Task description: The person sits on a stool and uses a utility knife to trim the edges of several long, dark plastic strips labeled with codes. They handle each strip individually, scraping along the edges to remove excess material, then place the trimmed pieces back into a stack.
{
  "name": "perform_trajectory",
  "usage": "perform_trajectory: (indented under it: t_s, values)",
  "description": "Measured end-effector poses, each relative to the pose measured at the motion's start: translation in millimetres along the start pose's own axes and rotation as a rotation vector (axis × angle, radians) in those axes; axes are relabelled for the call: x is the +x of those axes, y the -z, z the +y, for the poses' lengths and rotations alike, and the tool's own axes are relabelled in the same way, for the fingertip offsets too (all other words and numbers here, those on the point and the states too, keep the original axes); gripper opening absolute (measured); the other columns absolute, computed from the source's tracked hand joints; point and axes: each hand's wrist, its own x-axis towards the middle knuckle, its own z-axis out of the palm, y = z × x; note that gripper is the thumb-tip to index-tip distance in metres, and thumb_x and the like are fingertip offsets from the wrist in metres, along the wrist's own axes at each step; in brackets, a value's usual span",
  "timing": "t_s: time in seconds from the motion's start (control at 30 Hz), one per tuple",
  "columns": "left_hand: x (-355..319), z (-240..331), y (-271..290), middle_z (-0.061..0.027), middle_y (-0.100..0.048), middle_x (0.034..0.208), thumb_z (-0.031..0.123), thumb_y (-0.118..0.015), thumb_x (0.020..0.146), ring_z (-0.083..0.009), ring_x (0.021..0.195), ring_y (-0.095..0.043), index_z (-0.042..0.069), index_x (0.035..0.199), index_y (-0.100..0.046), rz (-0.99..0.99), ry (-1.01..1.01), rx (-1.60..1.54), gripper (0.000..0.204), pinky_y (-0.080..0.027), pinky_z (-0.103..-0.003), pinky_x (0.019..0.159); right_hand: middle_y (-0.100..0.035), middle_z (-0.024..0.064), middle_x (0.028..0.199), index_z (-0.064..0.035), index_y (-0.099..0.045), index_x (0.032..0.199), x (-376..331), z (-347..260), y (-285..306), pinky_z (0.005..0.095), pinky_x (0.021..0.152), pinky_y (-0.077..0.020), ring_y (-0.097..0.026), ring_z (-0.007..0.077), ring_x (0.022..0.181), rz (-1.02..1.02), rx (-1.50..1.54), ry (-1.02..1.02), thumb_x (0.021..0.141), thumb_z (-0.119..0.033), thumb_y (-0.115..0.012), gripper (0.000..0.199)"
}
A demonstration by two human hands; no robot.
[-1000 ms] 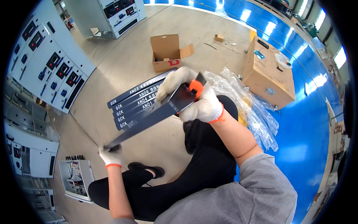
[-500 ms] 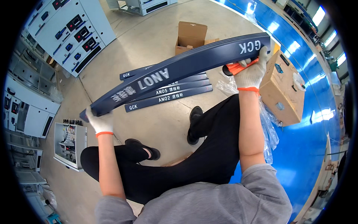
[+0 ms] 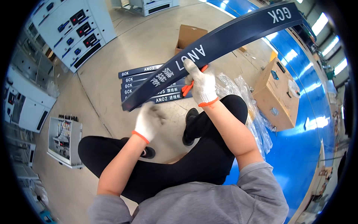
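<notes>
A long dark blue nameplate strip point(image 3: 238, 34) with white lettering slants up to the far right in front of me. My gloved right hand point(image 3: 201, 84) is closed on its lower edge, left of the middle, and also has an orange-handled tool point(image 3: 187, 88) in its grip; the tool's kind is partly hidden. Just below the strip's near left end is my gloved left hand point(image 3: 148, 120), off the strip, its fingers smeared by motion. Under the raised strip, several similar nameplate strips point(image 3: 130, 73) lie side by side on the floor.
An open cardboard box point(image 3: 190, 35) stands beyond the strips. At right are a wooden box point(image 3: 278, 97) and clear plastic wrap point(image 3: 253, 115) beside a blue floor. An open electrical box point(image 3: 65, 142) sits at left, with grey switchgear cabinets point(image 3: 78, 33) behind it.
My left hand has let go of the strip's left end and moved right. My right hand has shifted from the right end toward the middle, and the strip has swung up to the right.
</notes>
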Motion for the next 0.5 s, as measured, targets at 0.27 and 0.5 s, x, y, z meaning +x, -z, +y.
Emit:
perform_trajectory:
  t_s: [0.27,0.5]
  values:
    - [-73,5,-60,-0.0187,-0.075,0.092,0.038,-0.058,0.098,-0.0324,0.087,-0.072,-0.002,0.105,-0.070,-0.507,-0.026,1.110,0.043,-0.056,-0.039,0.082,-0.077,0.0077,0.100,0.0019,-0.070,0.110,33,-32,2,0.0305,0.083,-0.0566,-0.069,0.0137,0.088,0.009,-0.592,0.457,0.090,-0.016,-0.082,0.029]
    - [-100,53,-69,-0.0205,-0.069,0.077,0.037,-0.062,0.092,-0.0409,0.081,-0.068,0.003,0.081,-0.070,-0.497,-0.383,1.903,0.036,-0.054,-0.051,0.079,-0.078,0.0123,0.103,0.0009,-0.066,0.124,133,-53,-13,0.0329,0.087,-0.0577,-0.075,0.0201,0.093,-0.303,-0.972,0.475,0.091,-0.031,-0.079,0.047]
